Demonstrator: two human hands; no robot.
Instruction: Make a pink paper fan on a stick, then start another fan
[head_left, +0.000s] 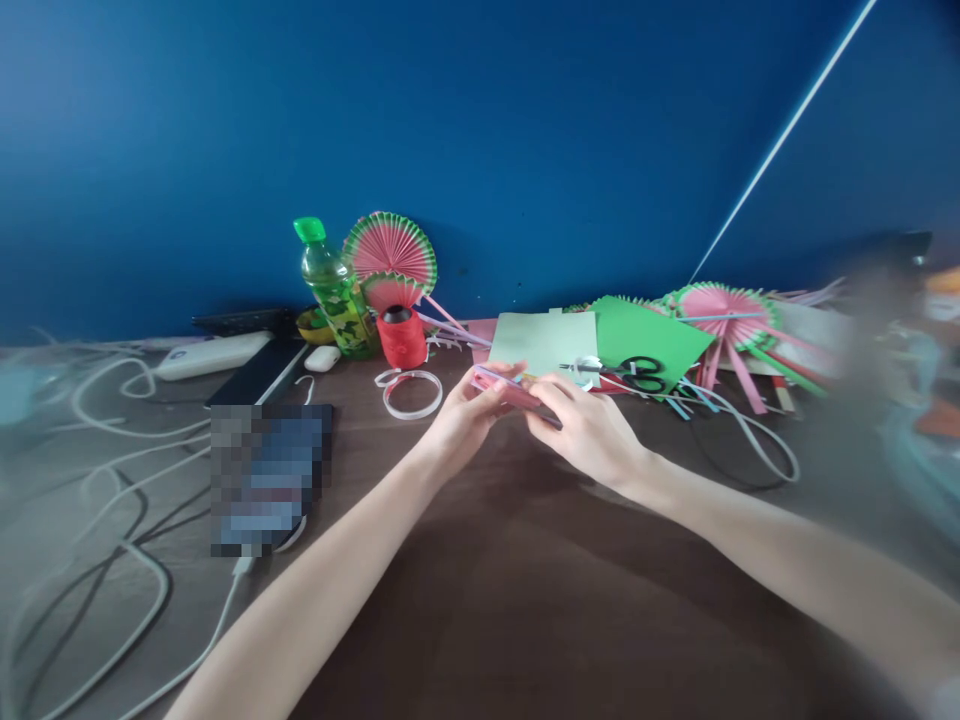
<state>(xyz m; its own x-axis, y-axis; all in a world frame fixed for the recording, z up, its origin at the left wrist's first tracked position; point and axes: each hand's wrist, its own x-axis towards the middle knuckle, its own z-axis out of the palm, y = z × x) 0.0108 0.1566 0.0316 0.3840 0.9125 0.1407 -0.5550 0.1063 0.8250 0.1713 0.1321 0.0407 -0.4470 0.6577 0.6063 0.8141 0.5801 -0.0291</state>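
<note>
A small pink piece of folded paper (511,391) with a lilac edge is held between my two hands above the dark table. My left hand (466,412) pinches its left end, thumb on top. At the other end, the bent fingers of my right hand (583,425) close on it, hiding part of it. Just behind my hands lie a pale green sheet (544,338) and a bright green sheet (649,345). Black-handled scissors (641,374) rest on the sheets, to the right of my right hand. A clear ring like a tape roll (412,395) lies left of my left hand.
Pleated pink-and-green paper fans (390,255) stand against the blue wall beside a green bottle (337,295) and a red cylinder (403,340). Another fan (726,315) lies at right among paper strips. A blurred-out phone (274,480) and white cables (154,570) occupy the left.
</note>
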